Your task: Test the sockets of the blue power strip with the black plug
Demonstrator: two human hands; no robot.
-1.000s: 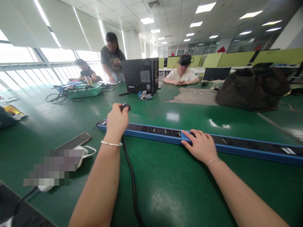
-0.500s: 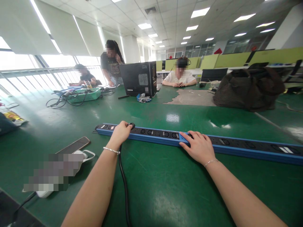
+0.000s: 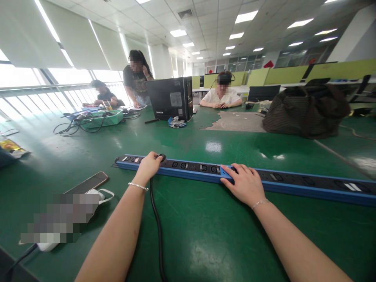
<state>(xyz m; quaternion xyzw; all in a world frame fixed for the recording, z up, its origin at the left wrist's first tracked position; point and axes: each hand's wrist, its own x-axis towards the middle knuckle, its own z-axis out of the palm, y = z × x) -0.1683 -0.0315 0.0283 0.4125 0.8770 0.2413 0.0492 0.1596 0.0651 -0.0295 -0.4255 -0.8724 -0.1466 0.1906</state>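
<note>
A long blue-and-black power strip lies across the green table in front of me, with several sockets along its top. My left hand is closed on a black plug at one of the left-hand sockets; my fingers hide how far the plug is in. From under that hand a black cable runs down towards me. Near the middle of the strip, my right hand grips its body, fingers over the top and thumb at the near side.
At left lie a phone and a partly blurred white extension lead. Farther back are a green basket of cables, a black computer case, gloves and a dark bag. Several people are beyond.
The whole view has shifted slightly, so things appear a little farther left. Both hands keep their holds on the plug and the strip.
</note>
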